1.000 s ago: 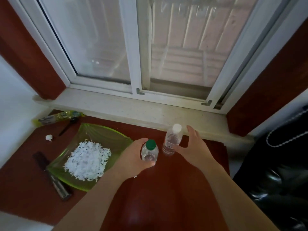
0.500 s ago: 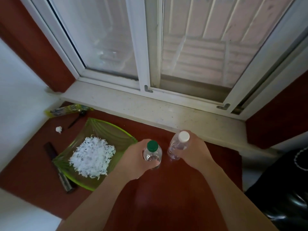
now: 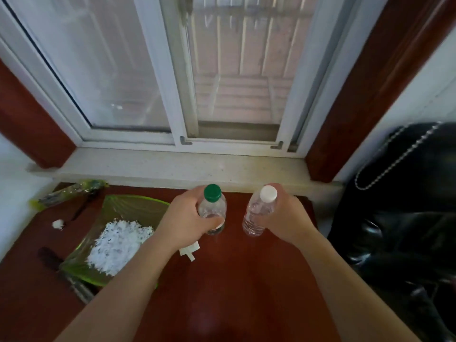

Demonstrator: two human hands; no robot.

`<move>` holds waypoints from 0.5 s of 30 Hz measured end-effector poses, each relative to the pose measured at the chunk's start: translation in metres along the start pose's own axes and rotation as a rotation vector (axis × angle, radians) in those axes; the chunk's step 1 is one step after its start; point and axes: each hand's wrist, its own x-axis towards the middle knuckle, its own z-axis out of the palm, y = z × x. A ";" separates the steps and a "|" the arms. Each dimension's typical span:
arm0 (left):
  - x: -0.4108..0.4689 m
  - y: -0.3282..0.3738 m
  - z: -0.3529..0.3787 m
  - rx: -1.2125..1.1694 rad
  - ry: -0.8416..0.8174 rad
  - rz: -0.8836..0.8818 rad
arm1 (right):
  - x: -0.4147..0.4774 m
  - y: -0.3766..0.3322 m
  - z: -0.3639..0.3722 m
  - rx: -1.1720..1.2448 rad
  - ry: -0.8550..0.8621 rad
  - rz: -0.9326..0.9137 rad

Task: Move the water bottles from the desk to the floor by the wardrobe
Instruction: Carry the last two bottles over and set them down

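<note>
Two bottles, one per hand: our left hand [image 3: 183,222] wraps the green-capped bottle [image 3: 212,211], our right hand [image 3: 283,217] the white-capped bottle [image 3: 257,213] — both upright (just above the counter [image 3: 234,280]), so we lift straight up.

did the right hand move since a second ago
Yes. The right hand closed in leftward onto the white-capped bottle, which it was apart from; judged against the windowsill.

Your left hand [image 3: 183,224] hides the green-capped bottle's [image 3: 212,210] left side; whether either bottle's base touches the table [image 3: 234,280] is unclear. The black bag [image 3: 407,218] is cut off at the right edge.
</note>
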 end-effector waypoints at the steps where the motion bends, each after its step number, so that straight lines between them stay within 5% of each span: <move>1: -0.003 0.004 -0.001 0.003 -0.024 0.028 | -0.013 -0.003 -0.005 -0.008 0.034 0.010; 15: -0.092 0.095 0.060 -0.058 -0.454 0.433 | -0.249 0.015 -0.044 0.017 0.473 0.351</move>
